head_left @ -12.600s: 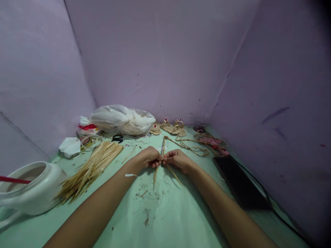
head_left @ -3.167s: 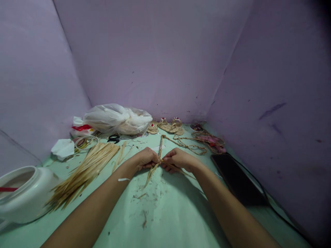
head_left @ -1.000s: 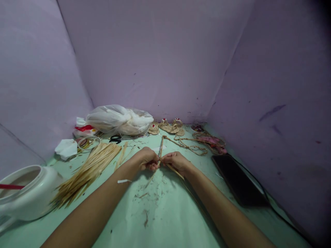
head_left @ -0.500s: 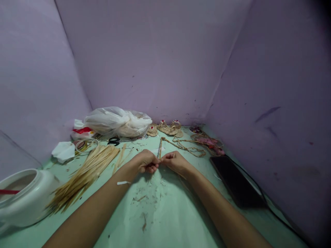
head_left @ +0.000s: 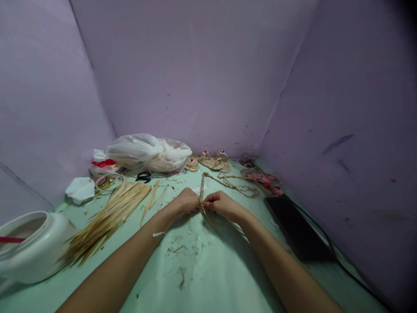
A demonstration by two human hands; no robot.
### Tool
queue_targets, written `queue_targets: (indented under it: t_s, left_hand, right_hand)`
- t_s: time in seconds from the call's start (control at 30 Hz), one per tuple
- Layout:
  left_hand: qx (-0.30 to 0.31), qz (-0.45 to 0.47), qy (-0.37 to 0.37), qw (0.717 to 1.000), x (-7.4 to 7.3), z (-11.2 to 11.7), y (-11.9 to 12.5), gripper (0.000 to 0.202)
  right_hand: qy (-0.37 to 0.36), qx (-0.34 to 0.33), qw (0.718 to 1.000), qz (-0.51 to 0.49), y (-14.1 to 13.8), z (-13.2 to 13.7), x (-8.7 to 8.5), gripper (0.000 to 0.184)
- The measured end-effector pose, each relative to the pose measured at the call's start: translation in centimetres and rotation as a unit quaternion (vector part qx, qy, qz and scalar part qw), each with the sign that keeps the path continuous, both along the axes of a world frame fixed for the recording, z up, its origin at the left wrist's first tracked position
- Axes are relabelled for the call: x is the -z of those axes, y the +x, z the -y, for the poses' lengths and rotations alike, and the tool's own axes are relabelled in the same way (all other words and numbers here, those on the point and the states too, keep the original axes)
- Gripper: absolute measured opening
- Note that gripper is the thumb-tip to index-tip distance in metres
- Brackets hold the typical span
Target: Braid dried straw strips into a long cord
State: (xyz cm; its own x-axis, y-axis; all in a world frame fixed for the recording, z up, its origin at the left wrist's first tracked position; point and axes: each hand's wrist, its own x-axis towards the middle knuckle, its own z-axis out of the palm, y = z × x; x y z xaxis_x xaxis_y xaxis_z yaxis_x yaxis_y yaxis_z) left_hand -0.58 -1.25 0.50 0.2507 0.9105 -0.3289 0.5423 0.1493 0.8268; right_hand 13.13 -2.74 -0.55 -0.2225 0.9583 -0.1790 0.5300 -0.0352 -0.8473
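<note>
My left hand (head_left: 188, 201) and my right hand (head_left: 220, 203) meet at the middle of the green table (head_left: 202, 278), both closed in a pinch on a braid of dry straw strips (head_left: 202, 188). The braided part runs away from my hands toward the far wall. Loose strip ends (head_left: 211, 221) trail back under my right wrist. The fingertips are curled under and partly hidden.
A pile of straw strips (head_left: 109, 215) lies at left, a white jar (head_left: 34, 245) nearer. Behind are a plastic bag (head_left: 148, 152), scissors (head_left: 143, 176), tape rolls (head_left: 109, 181), a tissue (head_left: 79, 190), small woven sandals (head_left: 211, 160) and braided cord (head_left: 239, 187). A dark phone (head_left: 298, 228) lies at right.
The loose strip ends have swung from the left hand's side to under the right wrist. Both hands stay pinched together at the same spot on the braid.
</note>
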Motion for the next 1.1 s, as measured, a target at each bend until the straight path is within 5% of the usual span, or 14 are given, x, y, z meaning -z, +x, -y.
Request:
queue_targets:
  t_s: [0.3, 0.57, 0.87, 1.1]
  left_hand:
    - [-0.001, -0.012, 0.009, 1.000, 0.0, 0.1, 0.1, 0.007]
    - [-0.003, 0.002, -0.008, 1.000, -0.2, 0.3, 0.3, 0.007]
    - [-0.011, 0.012, -0.010, 1.000, -0.1, 0.6, 0.1, 0.012]
    - [0.023, 0.074, -0.008, 0.997, -1.3, 0.8, -0.2, 0.007]
  right_hand:
    - [-0.125, 0.112, 0.983, -0.077, -0.9, 0.1, -0.4, 0.009]
    - [-0.078, 0.118, 0.989, 0.034, -0.5, -0.5, 0.4, 0.006]
    - [-0.126, 0.096, 0.985, -0.070, -0.9, 0.7, -1.8, 0.011]
    - [-0.089, 0.132, 0.982, -0.102, -0.6, 0.1, -1.2, 0.007]
